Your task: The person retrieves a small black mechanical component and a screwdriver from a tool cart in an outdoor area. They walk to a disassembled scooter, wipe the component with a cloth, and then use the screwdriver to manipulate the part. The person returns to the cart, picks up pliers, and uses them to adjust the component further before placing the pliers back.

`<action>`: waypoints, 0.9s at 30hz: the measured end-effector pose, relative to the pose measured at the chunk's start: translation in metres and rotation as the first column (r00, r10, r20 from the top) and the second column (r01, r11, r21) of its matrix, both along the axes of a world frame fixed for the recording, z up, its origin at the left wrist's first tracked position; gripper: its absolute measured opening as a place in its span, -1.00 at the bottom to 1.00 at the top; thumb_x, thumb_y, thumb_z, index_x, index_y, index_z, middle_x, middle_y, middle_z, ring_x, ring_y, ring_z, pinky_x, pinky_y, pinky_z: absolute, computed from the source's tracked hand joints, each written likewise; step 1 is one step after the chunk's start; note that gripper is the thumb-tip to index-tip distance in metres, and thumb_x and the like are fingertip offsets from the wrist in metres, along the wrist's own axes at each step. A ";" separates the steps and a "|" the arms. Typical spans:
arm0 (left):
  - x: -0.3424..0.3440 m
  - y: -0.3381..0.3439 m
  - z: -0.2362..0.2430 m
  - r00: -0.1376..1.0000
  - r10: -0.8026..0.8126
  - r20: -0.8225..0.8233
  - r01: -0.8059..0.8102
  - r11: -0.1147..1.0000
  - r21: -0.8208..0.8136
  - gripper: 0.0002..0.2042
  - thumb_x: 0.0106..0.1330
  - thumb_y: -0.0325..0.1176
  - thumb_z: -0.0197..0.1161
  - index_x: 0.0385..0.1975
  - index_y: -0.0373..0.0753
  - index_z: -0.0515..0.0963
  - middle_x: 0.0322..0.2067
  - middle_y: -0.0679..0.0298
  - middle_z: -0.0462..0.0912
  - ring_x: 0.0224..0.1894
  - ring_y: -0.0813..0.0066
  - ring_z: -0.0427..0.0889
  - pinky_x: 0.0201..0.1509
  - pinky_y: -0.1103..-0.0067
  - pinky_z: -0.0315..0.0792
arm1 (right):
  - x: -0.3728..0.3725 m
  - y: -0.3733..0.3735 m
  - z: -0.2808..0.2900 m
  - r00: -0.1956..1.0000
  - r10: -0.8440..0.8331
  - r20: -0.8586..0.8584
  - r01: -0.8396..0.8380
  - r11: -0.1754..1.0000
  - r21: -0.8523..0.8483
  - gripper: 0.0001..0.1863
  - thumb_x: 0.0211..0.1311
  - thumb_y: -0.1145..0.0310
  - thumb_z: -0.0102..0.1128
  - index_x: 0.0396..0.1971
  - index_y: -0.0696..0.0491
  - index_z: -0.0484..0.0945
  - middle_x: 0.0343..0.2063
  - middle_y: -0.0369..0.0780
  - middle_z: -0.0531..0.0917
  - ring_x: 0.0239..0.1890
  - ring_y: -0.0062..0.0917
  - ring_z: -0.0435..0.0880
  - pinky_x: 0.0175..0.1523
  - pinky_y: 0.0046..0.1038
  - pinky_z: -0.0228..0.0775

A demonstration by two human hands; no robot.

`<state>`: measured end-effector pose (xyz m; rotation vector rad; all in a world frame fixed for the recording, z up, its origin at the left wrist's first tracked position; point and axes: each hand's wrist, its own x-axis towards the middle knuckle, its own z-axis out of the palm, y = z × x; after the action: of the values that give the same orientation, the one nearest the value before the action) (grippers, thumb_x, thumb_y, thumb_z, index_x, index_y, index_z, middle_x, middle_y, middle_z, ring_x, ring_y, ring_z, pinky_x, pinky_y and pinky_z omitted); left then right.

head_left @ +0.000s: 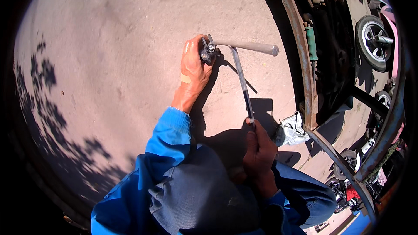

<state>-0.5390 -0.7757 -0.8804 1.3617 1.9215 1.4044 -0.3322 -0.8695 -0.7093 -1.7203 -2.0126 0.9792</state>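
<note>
My left hand (196,63) is closed around a dark metal fitting (209,50) with bolt-like round parts and two upright prongs. A grey tube (254,47) sticks out to the right from beside this fitting; how the two join is hidden. Lower right, my right hand (259,148) grips the near end of a long, narrow metal bar (242,80), bright on its far half and darker nearer the fingers. The bar's far tip meets the underside of the tube, or lies very near it; I cannot tell which. A tan plaster (186,78) is on my left wrist.
Concrete ground (109,39) lies under my hands. On the right stands a rusty metal frame (300,39) with tools, among them a green-handled tool (311,43). Beside its near corner lies a crumpled silvery bag (292,129). A small wheel (373,43) is farther right.
</note>
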 end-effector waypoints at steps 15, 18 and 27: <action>-0.004 -0.006 -0.006 0.998 0.010 -0.054 -0.010 1.000 0.012 -0.56 0.20 -0.50 0.41 0.09 -0.33 0.48 -0.18 -0.02 0.59 -0.12 0.02 0.60 0.00 0.29 0.51 | 0.000 -0.003 0.005 0.999 0.031 -0.023 -0.030 0.996 0.081 -0.68 0.46 0.54 0.12 0.16 0.20 0.58 -0.13 0.00 0.77 -0.18 -0.26 0.83 -0.13 -0.38 0.61; 0.000 -0.004 -0.005 0.999 0.007 0.052 -0.006 1.000 -0.028 -0.57 0.20 -0.50 0.41 0.08 -0.33 0.49 -0.18 -0.01 0.60 -0.13 0.03 0.60 0.00 0.30 0.50 | 0.000 0.001 -0.003 0.997 0.069 0.034 -0.070 0.997 0.025 -0.68 0.47 0.53 0.12 0.15 0.21 0.57 -0.12 -0.01 0.77 -0.21 -0.28 0.83 -0.16 -0.39 0.60; 0.000 -0.003 -0.004 1.000 -0.020 -0.002 0.020 0.999 0.025 -0.61 0.22 -0.49 0.39 0.06 -0.31 0.50 -0.22 0.03 0.58 -0.14 0.05 0.58 -0.02 0.30 0.50 | 0.003 -0.003 0.000 0.998 0.043 0.047 -0.042 0.999 -0.023 -0.69 0.47 0.53 0.10 0.14 0.20 0.58 -0.18 -0.04 0.79 -0.35 -0.38 0.81 -0.29 -0.45 0.57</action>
<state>-0.5387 -0.7788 -0.8847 1.3899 1.8921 1.4226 -0.3295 -0.8726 -0.7090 -1.7344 -2.0830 0.9863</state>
